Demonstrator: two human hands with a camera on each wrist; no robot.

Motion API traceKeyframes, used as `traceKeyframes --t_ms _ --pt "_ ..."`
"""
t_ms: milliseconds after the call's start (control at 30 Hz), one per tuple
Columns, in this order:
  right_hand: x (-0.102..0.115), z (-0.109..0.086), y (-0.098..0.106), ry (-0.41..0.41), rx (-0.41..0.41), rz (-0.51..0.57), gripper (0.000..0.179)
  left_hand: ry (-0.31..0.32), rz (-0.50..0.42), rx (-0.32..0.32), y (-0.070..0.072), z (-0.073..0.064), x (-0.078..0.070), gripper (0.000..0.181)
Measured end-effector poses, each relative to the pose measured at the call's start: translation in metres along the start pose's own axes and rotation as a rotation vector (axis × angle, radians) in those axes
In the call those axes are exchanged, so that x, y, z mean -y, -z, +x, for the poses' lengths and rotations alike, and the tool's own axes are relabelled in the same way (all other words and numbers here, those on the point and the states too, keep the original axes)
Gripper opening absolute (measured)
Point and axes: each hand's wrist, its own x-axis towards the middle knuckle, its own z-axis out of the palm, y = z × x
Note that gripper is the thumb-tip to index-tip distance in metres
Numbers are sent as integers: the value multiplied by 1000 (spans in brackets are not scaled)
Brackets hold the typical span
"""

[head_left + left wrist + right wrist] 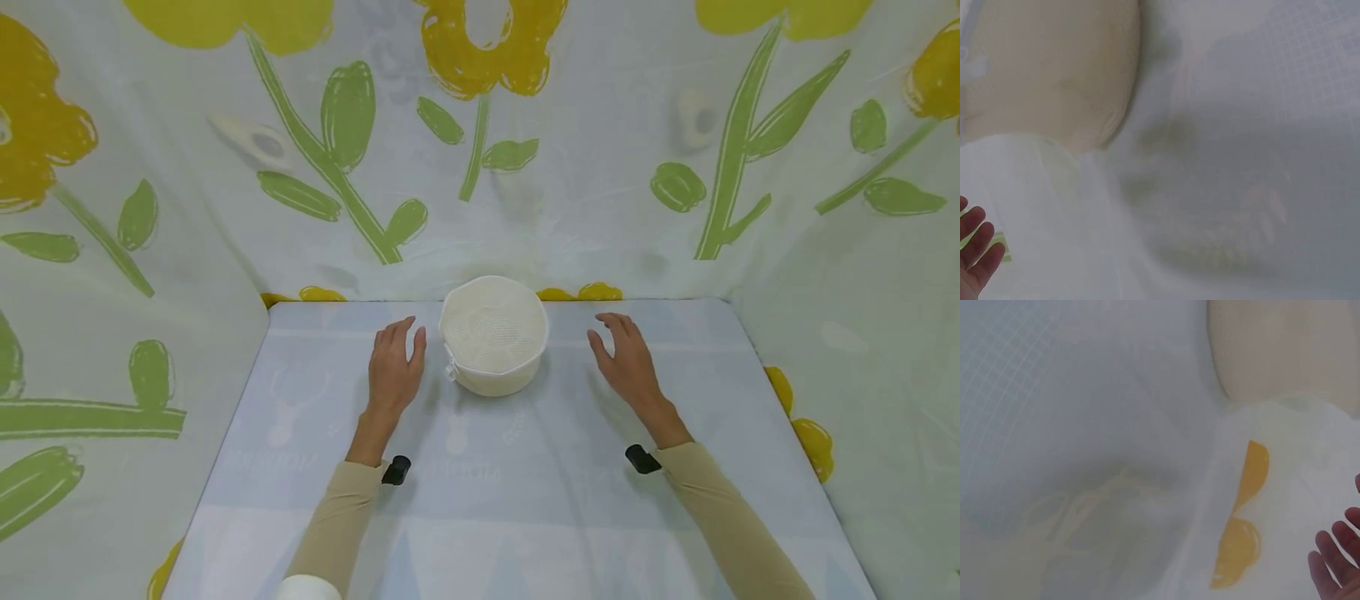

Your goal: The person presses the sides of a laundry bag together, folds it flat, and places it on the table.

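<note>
A round cream mesh laundry bag (495, 325) with white piping stands upright near the table's back edge, its zipper pull (451, 371) at the front left. Just left of it is my left hand (393, 367), fingers relaxed and apart from the bag. My right hand (626, 358) hovers farther off on the bag's right side, thumb and fingers loosely spread, holding nothing. In the left wrist view the bag's side (1054, 69) fills the upper left, with my fingertips at the lower left edge. The right wrist view has the bag's side (1285, 350) at the upper right.
A pale blue patterned cloth covers the table (510, 483). White curtains (600, 208) printed with yellow flowers and green leaves close in the back, left and right sides. Each wrist wears a small black device, the left one (397, 470) and the right one (642, 459).
</note>
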Motion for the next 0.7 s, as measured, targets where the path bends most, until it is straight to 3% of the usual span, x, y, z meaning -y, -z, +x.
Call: traceKeyframes --t_ms 267,500,700 --pt "13 4 -8 -1 9 30 39 -14 -63 -31 -9 2 -10 38" --pt "23 8 -15 5 10 50 40 44 -98 -9 -16 4 -18 40" --pt "33 12 -21 0 37 81 39 51 -135 -17 -20 6 -24 38"
